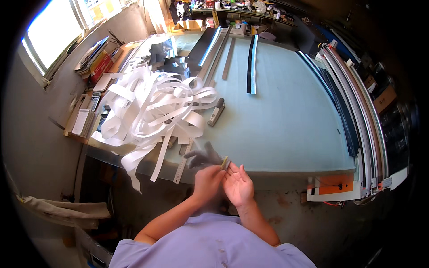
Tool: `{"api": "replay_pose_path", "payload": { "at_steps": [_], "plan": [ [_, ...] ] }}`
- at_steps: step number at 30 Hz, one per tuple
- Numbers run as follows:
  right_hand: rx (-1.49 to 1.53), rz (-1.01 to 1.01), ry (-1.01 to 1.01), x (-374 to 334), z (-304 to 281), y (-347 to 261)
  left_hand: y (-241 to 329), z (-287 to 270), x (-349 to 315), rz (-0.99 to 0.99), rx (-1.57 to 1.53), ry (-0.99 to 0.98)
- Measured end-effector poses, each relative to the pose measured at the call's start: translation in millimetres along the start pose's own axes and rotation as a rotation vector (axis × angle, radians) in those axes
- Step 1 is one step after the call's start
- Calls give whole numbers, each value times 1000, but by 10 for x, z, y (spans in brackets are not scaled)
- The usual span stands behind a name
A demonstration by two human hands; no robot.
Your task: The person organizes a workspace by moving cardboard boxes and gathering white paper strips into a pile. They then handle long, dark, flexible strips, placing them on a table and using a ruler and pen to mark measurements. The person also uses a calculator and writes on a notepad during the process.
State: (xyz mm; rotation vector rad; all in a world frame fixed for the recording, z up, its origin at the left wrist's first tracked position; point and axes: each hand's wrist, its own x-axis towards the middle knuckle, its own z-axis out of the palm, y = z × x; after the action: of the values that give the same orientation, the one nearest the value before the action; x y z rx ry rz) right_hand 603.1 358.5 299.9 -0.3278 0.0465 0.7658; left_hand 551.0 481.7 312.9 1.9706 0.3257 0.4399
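Note:
My left hand (208, 182) is closed on the cuff of a dark grey glove (203, 156), which has a yellow edge. The glove's fingers hang away to the left, blurred, over the table's near edge. Palm up, my right hand (239, 185) has its fingers stretched out, and their tips are at the glove's cuff. Just left of the glove, a steel ruler (181, 167) juts over the edge. Beyond it on the table lies what looks like a stapler (216, 112), grey with a black end.
Tangled white strips (152, 102) heap on the pale table's (290, 125) left and droop over its edge. Dark strips (252, 64) and long bars (229, 58) lie farther back. Long profiles (357, 111) line the right side. A calculator (94, 100) and papers sit far left.

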Motion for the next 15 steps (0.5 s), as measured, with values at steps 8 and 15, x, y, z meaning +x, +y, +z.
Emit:
{"api": "replay_pose_path", "payload": {
  "at_steps": [8, 15],
  "plan": [
    [-1319, -175, -123, 255, -153, -468, 578, 415, 377, 470, 136, 117],
    [-355, -127, 32, 517, 232, -737, 944, 356, 573, 301, -181, 8]
  ]
}}
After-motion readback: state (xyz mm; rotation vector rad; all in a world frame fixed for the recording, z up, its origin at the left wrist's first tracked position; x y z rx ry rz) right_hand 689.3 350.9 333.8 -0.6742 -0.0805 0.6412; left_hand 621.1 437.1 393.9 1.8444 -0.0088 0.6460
